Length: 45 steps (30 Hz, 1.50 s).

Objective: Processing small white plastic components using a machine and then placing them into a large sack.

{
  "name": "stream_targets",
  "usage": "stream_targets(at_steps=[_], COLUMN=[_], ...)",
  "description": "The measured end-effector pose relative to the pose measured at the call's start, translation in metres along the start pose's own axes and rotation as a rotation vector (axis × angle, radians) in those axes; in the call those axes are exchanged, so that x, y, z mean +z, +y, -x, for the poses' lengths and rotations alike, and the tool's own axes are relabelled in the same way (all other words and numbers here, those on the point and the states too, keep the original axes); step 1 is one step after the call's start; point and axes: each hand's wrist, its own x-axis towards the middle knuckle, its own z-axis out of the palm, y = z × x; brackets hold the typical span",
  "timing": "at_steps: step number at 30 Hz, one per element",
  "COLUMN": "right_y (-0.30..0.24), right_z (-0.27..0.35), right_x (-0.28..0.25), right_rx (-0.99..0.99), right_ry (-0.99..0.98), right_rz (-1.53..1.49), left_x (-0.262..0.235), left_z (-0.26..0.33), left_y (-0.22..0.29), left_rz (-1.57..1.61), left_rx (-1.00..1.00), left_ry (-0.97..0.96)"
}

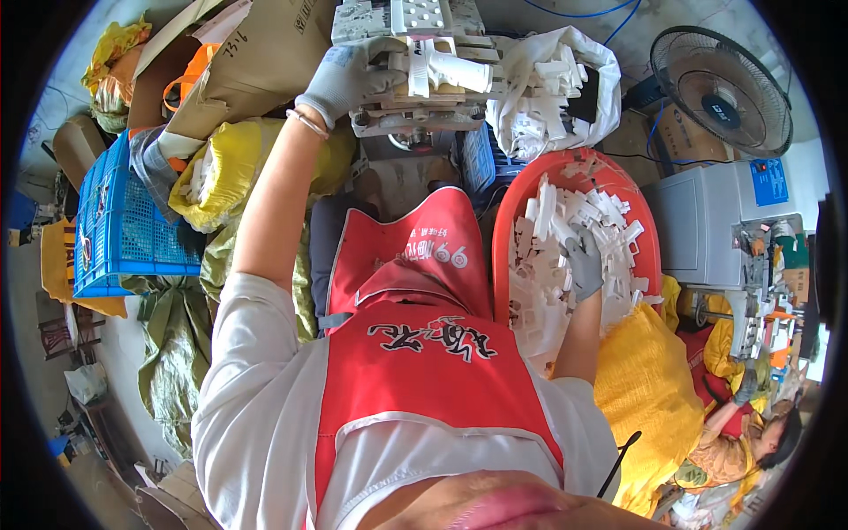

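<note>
My left hand, in a white knit glove, reaches forward and rests on a stack of white plastic parts piled on a stand; its fingers touch a white piece there. My right hand, in a grey glove, is down in a red basin full of small white plastic pieces and its fingers are curled among them. Whether it grips a piece I cannot tell. I wear a red apron over a white shirt.
A white sack of more plastic parts lies behind the basin. A blue crate, yellow bags and cardboard crowd the left. A fan and a grey machine stand right. Another person sits at lower right.
</note>
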Motion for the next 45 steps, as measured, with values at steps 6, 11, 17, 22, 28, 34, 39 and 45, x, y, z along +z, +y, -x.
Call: stream_targets(at_steps=[6,11,17,22,28,34,39,45], right_y=[-0.083,-0.180,-0.226,-0.231,-0.194,-0.064,0.024,0.082], right_z=[-0.022,-0.056,-0.102,-0.113,-0.091,-0.065,-0.035,-0.024], right_x=[0.068,0.143,0.202,0.203,0.166,0.038,-0.056,-0.035], right_rx=[-0.223,-0.394,-0.371,-0.368,-0.752,-0.316,0.158,0.145], right_ry=[-0.134,-0.218,-0.486,-0.534,-0.268,-0.045,0.077,0.052], right_rz=[-0.546,-0.378,-0.034,0.337,0.330,0.615,1.084,1.446], left_x=[-0.007,-0.020,-0.050,-0.054,-0.048,-0.064,-0.076,-0.039], left_z=[0.008,0.061,0.136,0.166,0.189,0.304,0.367,0.293], left_y=[-0.002,-0.023,-0.033,-0.034,-0.039,-0.081,-0.106,-0.072], left_rz=[0.038,0.210,0.105,-0.068,-0.043,-0.253,-0.224,-0.218], left_rx=[-0.083,-0.129,-0.243,-0.266,-0.329,-0.740,-0.899,-0.691], left_ry=[0.099,0.273,0.443,0.464,0.453,0.333,0.375,0.105])
